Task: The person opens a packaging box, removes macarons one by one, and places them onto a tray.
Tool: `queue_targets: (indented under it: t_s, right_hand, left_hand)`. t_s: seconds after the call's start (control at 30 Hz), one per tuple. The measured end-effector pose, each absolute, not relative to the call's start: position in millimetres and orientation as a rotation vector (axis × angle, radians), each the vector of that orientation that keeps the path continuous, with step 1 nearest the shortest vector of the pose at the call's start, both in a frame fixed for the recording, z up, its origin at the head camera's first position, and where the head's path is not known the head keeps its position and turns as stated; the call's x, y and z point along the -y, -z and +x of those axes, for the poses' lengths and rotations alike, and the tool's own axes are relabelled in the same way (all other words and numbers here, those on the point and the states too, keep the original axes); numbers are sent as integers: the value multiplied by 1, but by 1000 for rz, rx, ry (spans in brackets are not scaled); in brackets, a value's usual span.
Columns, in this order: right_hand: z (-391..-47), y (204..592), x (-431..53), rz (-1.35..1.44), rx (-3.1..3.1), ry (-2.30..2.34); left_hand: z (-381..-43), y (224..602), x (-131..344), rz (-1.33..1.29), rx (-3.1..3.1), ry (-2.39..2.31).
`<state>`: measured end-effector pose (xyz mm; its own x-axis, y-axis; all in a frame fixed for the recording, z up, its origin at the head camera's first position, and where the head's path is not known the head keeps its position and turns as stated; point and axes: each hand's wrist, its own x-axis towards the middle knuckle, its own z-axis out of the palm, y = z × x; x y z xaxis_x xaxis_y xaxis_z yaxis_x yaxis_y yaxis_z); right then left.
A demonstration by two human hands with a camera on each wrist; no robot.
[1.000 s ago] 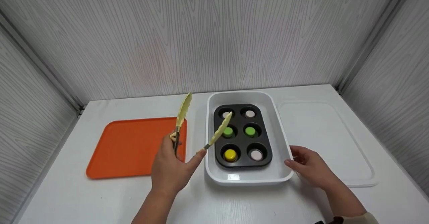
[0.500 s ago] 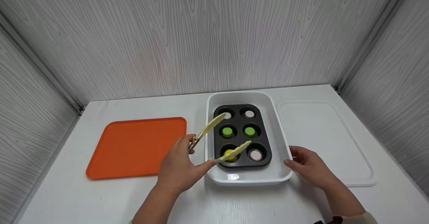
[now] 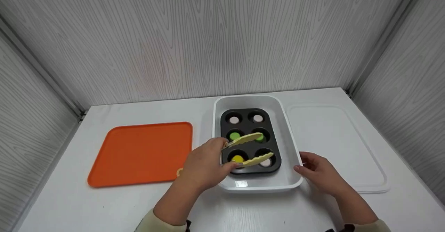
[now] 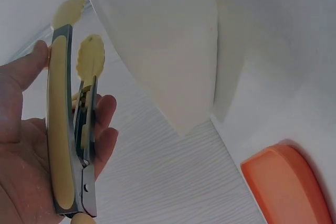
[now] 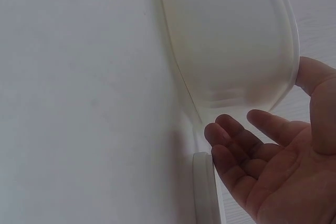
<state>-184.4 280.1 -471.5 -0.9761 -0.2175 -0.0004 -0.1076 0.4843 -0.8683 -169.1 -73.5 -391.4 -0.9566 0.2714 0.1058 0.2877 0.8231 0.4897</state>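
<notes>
Head view puts my left grip at the near-left side of a white tub, fingers and thumb curled round a pair of yellow tongs. The two arms of the tongs stand apart, pointing away to the right of this grip, over a dark muffin pan lying inside the tub. One tip crosses the right-hand of two green pieces; the other reaches over the near-right cup, partly covering one of three pale discs. I cannot tell whether either tip touches anything. A yellow piece sits in the cup just right of my left thumb, and the other two discs lie in the cups farthest ahead.

My right grip is at the tub's near-right corner, thumb on the rim, fingers relaxed and a little spread beside the outer wall. Just right of it, a flat white panel lies on the counter. To the left of my left grip lies an orange tray.
</notes>
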Motion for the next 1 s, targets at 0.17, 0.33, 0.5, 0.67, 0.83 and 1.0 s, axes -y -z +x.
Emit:
queue_targets:
  t_s: [0.17,0.33,0.5,0.67,0.83,1.0]
  right_hand:
    - [-186,471,-281,-282,-2620,1498]
    - [-186,472,-281,-273,-2623,1497]
    - [-186,474,-280,-271,-2606,1512]
    - [-184,474,-280,-261,-2580,1520]
    - [-185,473,-279,-239,-2577,1515]
    - [-186,472,-280,-247,-2576,1520]
  left_hand:
    - [-175,392,62,-485,3014,806]
    - [-181,393,51,-495,3055,724]
    - [-185,395,43,-492,3095,673]
    - [-190,397,38,-500,3124,591]
    - [-194,396,35,-498,3157,497]
    - [-197,389,32,-484,3200,466]
